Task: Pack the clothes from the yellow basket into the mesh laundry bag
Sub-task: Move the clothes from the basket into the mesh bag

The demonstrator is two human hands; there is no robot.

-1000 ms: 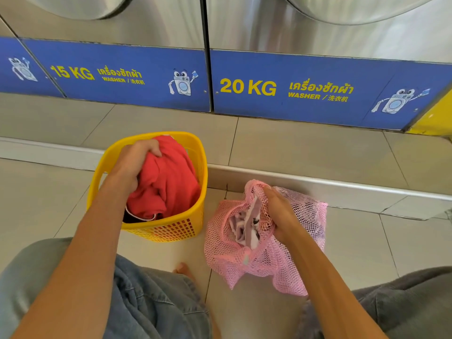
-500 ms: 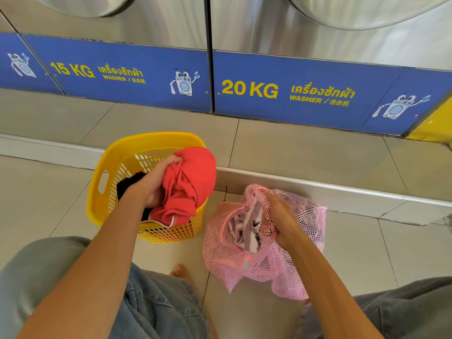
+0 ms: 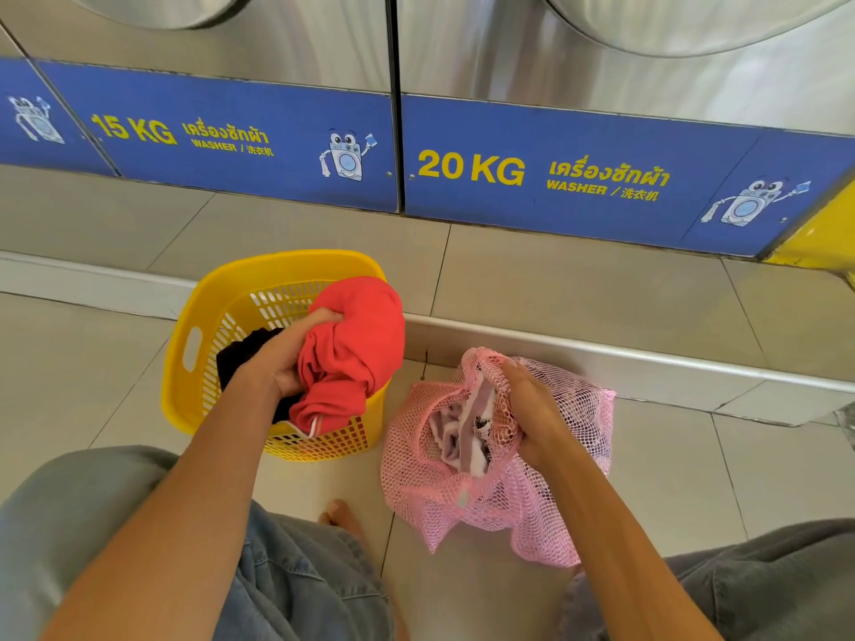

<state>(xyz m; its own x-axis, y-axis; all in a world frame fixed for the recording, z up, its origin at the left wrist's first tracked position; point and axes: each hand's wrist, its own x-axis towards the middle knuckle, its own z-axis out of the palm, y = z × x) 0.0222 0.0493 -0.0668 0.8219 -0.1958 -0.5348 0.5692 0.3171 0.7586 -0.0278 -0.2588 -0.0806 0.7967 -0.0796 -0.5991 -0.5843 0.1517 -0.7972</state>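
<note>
Nearest the camera: bent knees in faded blue denim [image 3: 152, 548] at the left and grey fabric [image 3: 740, 589] at the right, with bare toes [image 3: 340, 511] showing between them on the pale tiled floor [image 3: 671, 478].

Reaching forward from the left knee: left hand [image 3: 282, 358], fingers curled tight into a bunched red cotton garment [image 3: 356, 349], thumb side buried in the folds. Held raised over the right rim of a yellow perforated plastic laundry basket [image 3: 194, 363], the lower end of the red cloth drooping down to the basket's near right corner. Inside the basket, behind the wrist: a crumpled black garment [image 3: 243, 351], partly hidden by hand and forearm.

Just right of the basket, on the floor: a pink mesh laundry bag [image 3: 462, 506], slumped and wrinkled, mouth turned up and leftward. Right hand [image 3: 527, 409] clamped on the right edge of the mouth, fingers closed around gathered netting, holding the opening apart. Visible through that opening: pale lilac and white clothing [image 3: 458, 432] with a small dark patterned piece beside it.

Beyond both: a low tiled step with a metal edge strip [image 3: 601, 351] running across. Farthest: stainless steel washing machines [image 3: 300, 39] with a blue base band [image 3: 277, 141] marked "15 KG" and "20 KG" in yellow, cartoon washer figures alongside, and a yellow panel [image 3: 823, 233] at the far right.
</note>
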